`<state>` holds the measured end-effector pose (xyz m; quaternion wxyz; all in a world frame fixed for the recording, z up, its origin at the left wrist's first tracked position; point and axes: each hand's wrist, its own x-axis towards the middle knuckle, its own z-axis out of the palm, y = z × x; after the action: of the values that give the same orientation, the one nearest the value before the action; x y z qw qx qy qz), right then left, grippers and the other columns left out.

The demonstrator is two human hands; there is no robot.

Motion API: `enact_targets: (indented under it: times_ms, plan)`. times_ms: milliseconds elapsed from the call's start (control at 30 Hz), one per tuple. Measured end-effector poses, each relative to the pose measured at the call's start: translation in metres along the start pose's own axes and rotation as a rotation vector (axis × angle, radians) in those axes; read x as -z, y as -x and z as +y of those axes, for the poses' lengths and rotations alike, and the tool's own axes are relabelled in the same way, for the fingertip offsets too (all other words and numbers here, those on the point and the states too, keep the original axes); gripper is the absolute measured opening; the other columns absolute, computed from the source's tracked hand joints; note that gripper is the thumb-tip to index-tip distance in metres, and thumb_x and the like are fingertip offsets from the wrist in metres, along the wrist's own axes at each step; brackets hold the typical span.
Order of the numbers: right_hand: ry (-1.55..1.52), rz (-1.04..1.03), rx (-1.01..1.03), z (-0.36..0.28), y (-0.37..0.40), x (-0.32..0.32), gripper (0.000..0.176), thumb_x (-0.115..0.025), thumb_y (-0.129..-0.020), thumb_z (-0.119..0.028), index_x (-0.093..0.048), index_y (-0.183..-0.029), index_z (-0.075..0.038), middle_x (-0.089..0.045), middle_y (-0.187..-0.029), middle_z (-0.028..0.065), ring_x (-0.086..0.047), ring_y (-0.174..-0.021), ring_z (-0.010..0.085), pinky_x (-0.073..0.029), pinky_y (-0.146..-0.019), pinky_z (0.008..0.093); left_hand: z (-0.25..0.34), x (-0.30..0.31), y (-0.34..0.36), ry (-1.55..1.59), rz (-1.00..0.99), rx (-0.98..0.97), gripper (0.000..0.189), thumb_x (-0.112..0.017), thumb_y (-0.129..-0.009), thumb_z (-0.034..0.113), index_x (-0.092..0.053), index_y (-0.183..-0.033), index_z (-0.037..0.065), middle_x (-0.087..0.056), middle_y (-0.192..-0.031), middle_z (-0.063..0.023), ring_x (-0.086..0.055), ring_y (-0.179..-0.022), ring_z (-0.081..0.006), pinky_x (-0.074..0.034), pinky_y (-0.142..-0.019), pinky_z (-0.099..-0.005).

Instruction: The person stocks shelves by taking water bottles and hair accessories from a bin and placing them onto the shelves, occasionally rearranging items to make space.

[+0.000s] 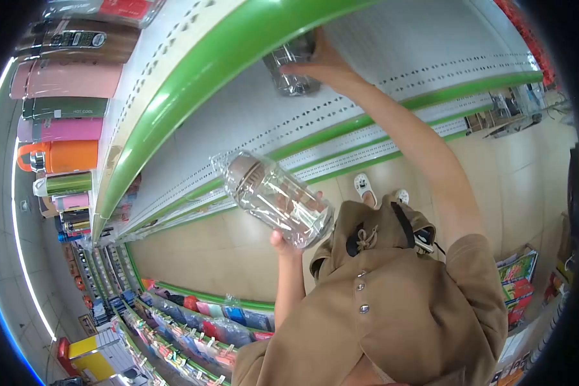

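Observation:
My left hand point(279, 242) is closed around a clear plastic water bottle point(280, 199) in a see-through wrapper. The bottle is tilted in front of my body, its greyish-brown cap pointing up and away to the left. Reaching onto the shelf point(386, 38), my right hand point(321, 63) grips a second clear bottle point(294, 64), which has a dark part near its far end. The shelf's green edge partly covers that bottle and some of my fingers.
Wrapped flasks and bottles, including an orange bottle point(71, 156) and a pink flask point(71, 78), line the upper shelf at left. A green shelf edge point(193, 83) curves across in front. Racks of packaged goods point(212, 315) stand below left.

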<state>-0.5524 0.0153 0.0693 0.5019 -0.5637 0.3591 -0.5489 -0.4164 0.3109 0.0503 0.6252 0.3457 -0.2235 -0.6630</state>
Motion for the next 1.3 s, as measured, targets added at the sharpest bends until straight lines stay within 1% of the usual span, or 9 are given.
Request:
enact_targets:
  times_ms: [200,433,500,600,833,933,1033,1200,1300]
  plan:
    - [0.463,0.040,0.271,0.054,-0.077,-0.053,0.111,-0.081,-0.053,-0.030,-0.015,-0.136,0.002,-0.032,-0.132,0.0239,-0.032,-0.123,0.0374,-0.029,-0.103,0.0391,0.025,0.037,-0.014,-0.016,0.016,-0.092,0.099,-0.067,-0.062,0.054,-0.017,-0.140,0.016,-0.028,-0.138,-0.0149,-0.027,-0.124,-0.0459,-0.023,-0.101,-0.0602]
    - [0.553,0.022,0.275,0.061,-0.085,-0.061,0.107,-0.080,-0.054,-0.030,-0.017,-0.136,0.001,-0.032,-0.132,0.0234,-0.032,-0.123,0.0372,-0.029,-0.103,0.0393,0.058,0.063,-0.027,-0.148,0.028,-0.125,0.101,-0.070,-0.061,0.048,-0.016,-0.140,0.016,-0.026,-0.137,-0.0169,-0.031,-0.122,-0.0450,-0.032,-0.095,-0.0588]
    - [0.574,0.022,0.259,0.062,-0.087,-0.061,0.106,-0.080,-0.054,-0.030,-0.018,-0.135,0.000,-0.032,-0.132,0.0232,-0.032,-0.122,0.0371,-0.029,-0.103,0.0394,0.044,0.149,-0.016,-0.049,0.104,-0.048,0.089,-0.071,-0.061,0.039,-0.029,-0.134,0.010,-0.038,-0.131,-0.0088,-0.038,-0.120,-0.0285,-0.030,-0.101,-0.0439]
    - [0.572,0.025,0.222,0.066,-0.091,-0.061,0.104,-0.080,-0.055,-0.029,-0.020,-0.135,-0.001,-0.032,-0.132,0.0230,-0.033,-0.122,0.0370,-0.030,-0.102,0.0396,0.046,0.185,-0.032,-0.023,0.006,0.044,0.088,-0.073,-0.060,0.037,-0.032,-0.132,0.008,-0.043,-0.126,-0.0079,-0.041,-0.117,-0.0249,-0.033,-0.099,-0.0410]
    - [0.562,0.057,0.216,0.070,-0.097,-0.057,0.100,-0.079,-0.055,-0.028,-0.023,-0.134,-0.002,-0.032,-0.132,0.0224,-0.033,-0.121,0.0368,-0.030,-0.102,0.0399,0.071,0.065,-0.113,-0.369,0.048,-0.007,0.078,-0.069,-0.066,0.041,-0.039,-0.127,0.003,-0.048,-0.123,-0.0101,-0.047,-0.114,-0.0270,-0.039,-0.096,-0.0419]
    - [0.527,0.150,0.259,0.073,-0.083,-0.017,0.093,-0.077,-0.059,-0.026,-0.026,-0.133,-0.005,-0.035,-0.130,0.0216,-0.037,-0.119,0.0354,-0.033,-0.100,0.0406,0.074,0.005,-0.150,-0.420,-0.149,0.048,0.078,-0.070,-0.067,0.030,-0.034,-0.131,0.005,-0.046,-0.125,-0.0102,-0.045,-0.115,-0.0271,-0.038,-0.097,-0.0421]
    - [0.178,0.267,0.008,-0.008,-0.002,0.066,0.074,-0.070,-0.067,-0.018,-0.031,-0.129,-0.007,-0.044,-0.124,0.0197,-0.046,-0.113,0.0313,-0.039,-0.095,0.0403,0.057,-0.053,-0.190,-0.486,-0.311,0.114,0.078,-0.071,-0.068,0.023,-0.031,-0.133,0.008,-0.045,-0.126,-0.0100,-0.045,-0.115,-0.0271,-0.037,-0.098,-0.0422]
    - [0.053,0.649,0.183,-0.034,0.105,0.168,0.058,-0.064,-0.074,-0.004,-0.036,-0.125,-0.005,-0.050,-0.114,0.0152,-0.055,-0.100,0.0222,-0.045,-0.088,0.0316,-0.008,-0.126,-0.279,-0.579,-0.290,0.133,0.077,-0.067,-0.071,0.005,-0.024,-0.135,0.006,-0.037,-0.130,-0.0089,-0.037,-0.119,-0.0208,-0.030,-0.102,-0.0356]
    - [-0.002,0.772,0.143,-0.035,0.159,0.198,0.052,-0.060,-0.077,0.000,-0.036,-0.123,-0.003,-0.050,-0.111,0.0126,-0.054,-0.099,0.0185,-0.045,-0.086,0.0300,-0.056,-0.190,-0.321,-0.682,-0.444,-0.088,0.081,-0.069,-0.070,0.004,-0.021,-0.135,0.005,-0.034,-0.130,-0.0107,-0.036,-0.120,-0.0230,-0.030,-0.101,-0.0354]
